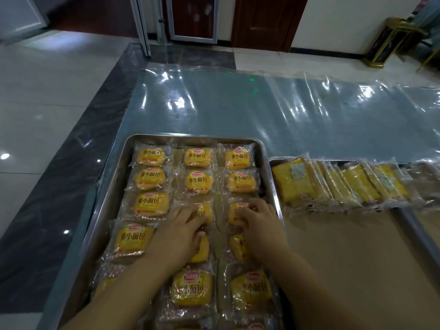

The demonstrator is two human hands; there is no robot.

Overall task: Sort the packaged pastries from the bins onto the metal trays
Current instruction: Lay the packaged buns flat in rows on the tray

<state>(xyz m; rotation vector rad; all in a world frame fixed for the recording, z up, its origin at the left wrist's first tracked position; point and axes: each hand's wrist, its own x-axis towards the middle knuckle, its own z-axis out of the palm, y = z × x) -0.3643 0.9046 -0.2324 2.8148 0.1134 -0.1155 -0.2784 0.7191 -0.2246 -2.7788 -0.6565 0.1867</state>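
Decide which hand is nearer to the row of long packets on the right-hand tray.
Right. The right hand holds a bun packet in the right column of the bun tray, beside the long packets; the left hand rests on the middle column, farther off.

Glossy pale tile floor [35,110], dark marble border [78,163], brown wooden doors [266,20], white wall [345,20], gold-trimmed stand [385,44].

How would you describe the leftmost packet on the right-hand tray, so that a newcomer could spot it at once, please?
Find the big metal tray of round yellow buns; a second tray sits to its right, holding a row of overlapping flat packets. The packet is leftmost, the only one whose whole face shows, with a pale label.
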